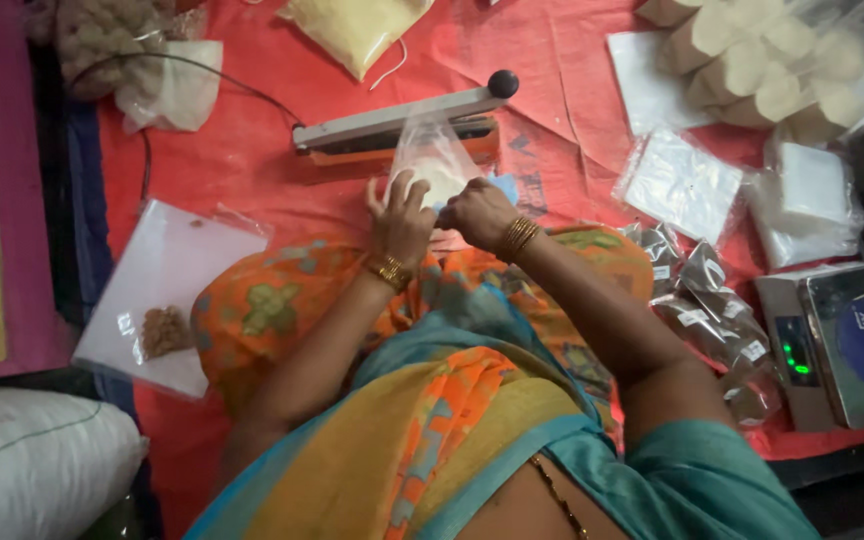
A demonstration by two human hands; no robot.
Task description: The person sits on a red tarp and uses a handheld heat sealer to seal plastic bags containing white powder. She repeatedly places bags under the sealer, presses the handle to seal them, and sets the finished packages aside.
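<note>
the left hand (402, 215) is resting on a small clear plastic bag (430, 160), its fingers spread wide and lying flat against the bag's lower left part. the right hand (474, 212) is sitting just beside it on the right, fingers curled in and pinching the bag's lower edge. the bag is holding something pale and is lying on the red cloth (242, 160), its top end reaching under the raised arm of the heat sealer (402, 118), which is lying across the cloth just beyond the hands. both wrists are wearing gold bangles (515, 238).

to the left, a white board (167, 280) is lying on the cloth with a small packet of brown bits (162, 330) on it. at the top, a bag of yellow powder (357, 30) is lying well apart from the hands. to the right, a heap of filled dark packets (712, 320) is lying beside a metal weighing scale (842, 340), and stacks of empty clear bags (682, 185) are lying further up. a white sack (32, 460) is showing at the lower left.
</note>
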